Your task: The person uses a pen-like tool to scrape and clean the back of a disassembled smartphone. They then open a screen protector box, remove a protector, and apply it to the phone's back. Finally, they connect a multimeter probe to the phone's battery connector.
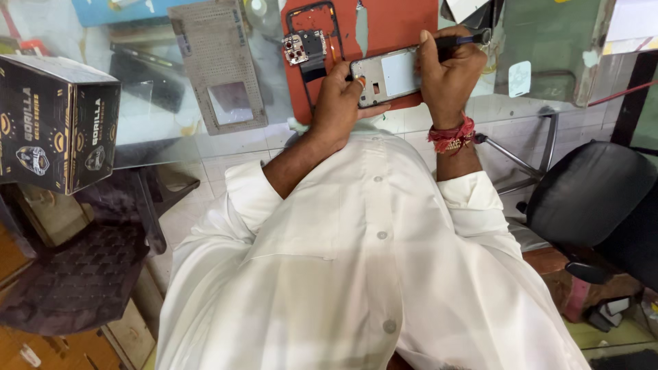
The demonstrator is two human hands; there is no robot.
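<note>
An opened phone frame [387, 75], silver with a pale panel inside, lies on an orange work mat [391, 24] at the edge of a glass table. My left hand [337, 103] grips its left end. My right hand [449, 72] is closed around a dark, thin tool [466, 39] held over the frame's right end; the tool's tip is hidden by my fingers. A red thread band circles my right wrist. Beside the frame on the mat lies a black phone bezel [312, 41] with a camera module.
A grey perforated board [216, 62] lies left of the mat. A black printed box [55, 123] stands at the left, above a dark woven chair [75, 274]. A black swivel chair [596, 199] is at the right. My white shirt fills the lower middle.
</note>
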